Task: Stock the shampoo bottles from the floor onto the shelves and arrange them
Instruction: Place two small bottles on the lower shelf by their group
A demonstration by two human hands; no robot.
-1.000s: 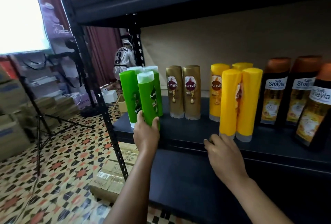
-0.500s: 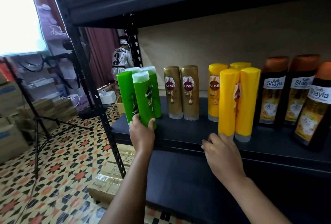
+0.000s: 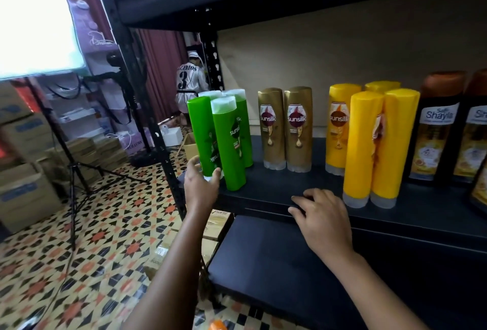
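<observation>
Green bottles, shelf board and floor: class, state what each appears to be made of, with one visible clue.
Green bottles: probably glossy plastic; they show soft highlights and pale translucent caps.
Shelf board: dark with a matte finish and little glare; maybe coated metal or laminate, cannot tell which.
Floor: likely patterned ceramic tile; the geometric motif repeats and has a faint sheen.

Left hand raised, fingers spread, right hand palm-down, fingers relaxed

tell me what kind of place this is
Probably a shop's stockroom or a small store being stocked. Shampoo bottles stand grouped by colour, green to yellow, on a black metal shelf, and cardboard boxes are stacked on the tiled floor.
</observation>
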